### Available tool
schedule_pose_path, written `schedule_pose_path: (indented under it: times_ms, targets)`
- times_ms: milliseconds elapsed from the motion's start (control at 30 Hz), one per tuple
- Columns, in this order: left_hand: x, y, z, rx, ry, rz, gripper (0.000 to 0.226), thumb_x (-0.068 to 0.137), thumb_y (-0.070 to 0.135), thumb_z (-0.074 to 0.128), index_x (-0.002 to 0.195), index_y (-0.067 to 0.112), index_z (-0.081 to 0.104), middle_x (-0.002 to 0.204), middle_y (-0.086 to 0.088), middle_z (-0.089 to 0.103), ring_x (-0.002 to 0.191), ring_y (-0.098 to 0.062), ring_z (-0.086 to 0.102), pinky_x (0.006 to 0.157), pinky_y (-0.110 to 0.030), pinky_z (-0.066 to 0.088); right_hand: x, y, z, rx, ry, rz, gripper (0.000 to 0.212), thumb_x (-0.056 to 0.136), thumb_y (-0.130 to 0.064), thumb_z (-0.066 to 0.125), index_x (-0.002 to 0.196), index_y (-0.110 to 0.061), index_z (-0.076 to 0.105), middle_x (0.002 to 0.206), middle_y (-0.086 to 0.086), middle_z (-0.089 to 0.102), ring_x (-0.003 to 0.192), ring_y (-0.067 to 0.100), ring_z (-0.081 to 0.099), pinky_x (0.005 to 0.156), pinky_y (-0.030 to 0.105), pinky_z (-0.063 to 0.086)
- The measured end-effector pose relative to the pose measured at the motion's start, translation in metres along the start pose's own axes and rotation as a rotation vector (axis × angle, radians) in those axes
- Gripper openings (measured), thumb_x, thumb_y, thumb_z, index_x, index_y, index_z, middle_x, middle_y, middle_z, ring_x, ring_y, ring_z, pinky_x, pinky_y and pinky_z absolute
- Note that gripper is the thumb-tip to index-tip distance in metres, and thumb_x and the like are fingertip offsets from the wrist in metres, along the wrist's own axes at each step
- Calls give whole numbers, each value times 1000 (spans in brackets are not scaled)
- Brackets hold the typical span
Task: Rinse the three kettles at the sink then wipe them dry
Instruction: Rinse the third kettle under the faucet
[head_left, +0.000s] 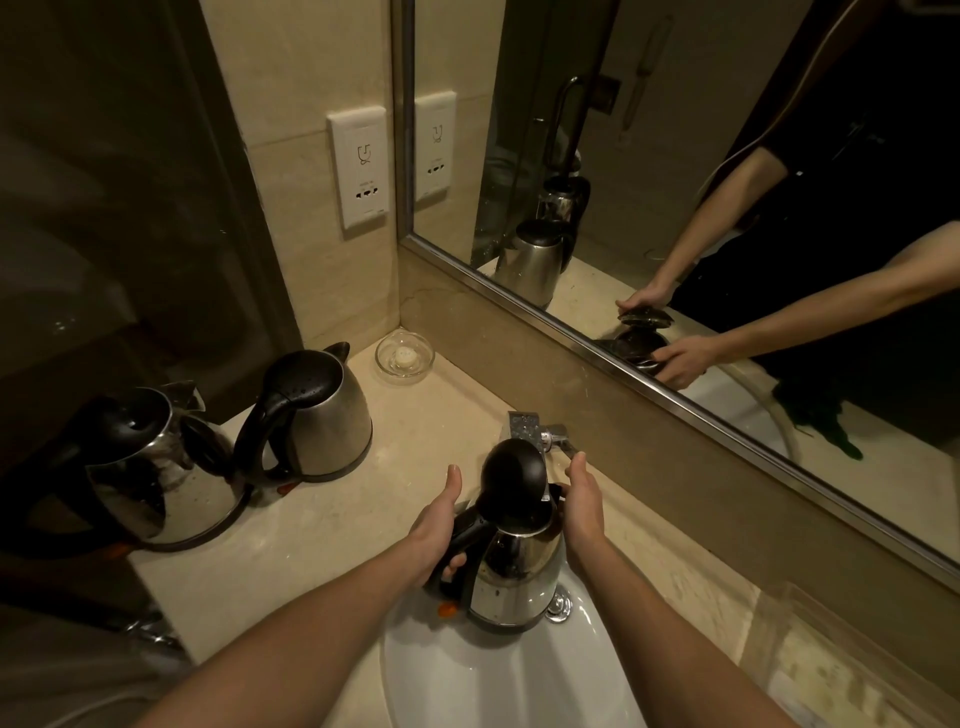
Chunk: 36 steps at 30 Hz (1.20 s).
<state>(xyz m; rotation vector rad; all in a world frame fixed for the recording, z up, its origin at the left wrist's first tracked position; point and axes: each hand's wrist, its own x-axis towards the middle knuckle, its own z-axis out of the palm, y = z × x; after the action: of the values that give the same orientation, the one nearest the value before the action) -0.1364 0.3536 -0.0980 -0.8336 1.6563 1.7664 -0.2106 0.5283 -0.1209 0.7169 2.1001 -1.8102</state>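
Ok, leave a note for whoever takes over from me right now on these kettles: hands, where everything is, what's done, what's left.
The left hand grips the handle of the kettle, which is upright in the sink just in front of the tap, with its lid up.
The right hand cups that kettle's right side.
The matt kettle and the shiny kettle stand on the counter left of the sink, lids shut.
Done: unclear. Drops on the matt kettle's lid suggest it was rinsed.
Left: rinse this one, then wipe all three dry. No cloth is in view.
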Motion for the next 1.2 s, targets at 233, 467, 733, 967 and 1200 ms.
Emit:
schedule_pose_path:
  times_ms: [233, 467, 733, 967, 1200]
  targets:
    - [4, -1, -1, -14, -25, -11, 84, 86, 86, 17, 66, 13, 54, 47, -3, 48, 36, -15, 41, 44, -24, 33, 0, -2, -2, 2, -7, -10, 71, 99, -66, 27, 148, -17, 41, 149, 9, 48, 138, 31, 42, 111, 51, 32]
    - [6, -1, -2, 4, -25, -4, 87, 84, 88, 17, 66, 12, 53, 48, -4, 47, 36, -15, 40, 44, -24, 33, 0, -2, -1, 4, -8, -7, 73, 97, -69, 26, 148, -18, 41, 147, 10, 50, 136, 33, 43, 111, 54, 33]
    - [6, -2, -4, -8, -33, 3, 86, 84, 88, 19, 68, 12, 57, 52, -6, 46, 38, -16, 40, 44, -24, 34, -1, -1, 0, 15, -14, -11, 71, 98, -67, 27, 147, -18, 41, 147, 11, 49, 136, 33, 44, 112, 54, 34]
    - [4, -3, -4, -15, -29, 6, 85, 85, 87, 18, 69, 15, 60, 53, -6, 47, 39, -16, 40, 45, -26, 33, -2, -1, 0, 8, -1, -1, 68, 100, -64, 27, 149, -18, 39, 148, 11, 48, 138, 32, 42, 110, 51, 32]
    - [6, -2, -2, -7, -14, 2, 86, 86, 87, 17, 72, 13, 61, 51, -5, 49, 38, -16, 41, 44, -25, 32, -1, -2, 1, 1, 2, 5, 67, 99, -66, 28, 144, -19, 43, 139, 12, 54, 129, 33, 48, 107, 53, 37]
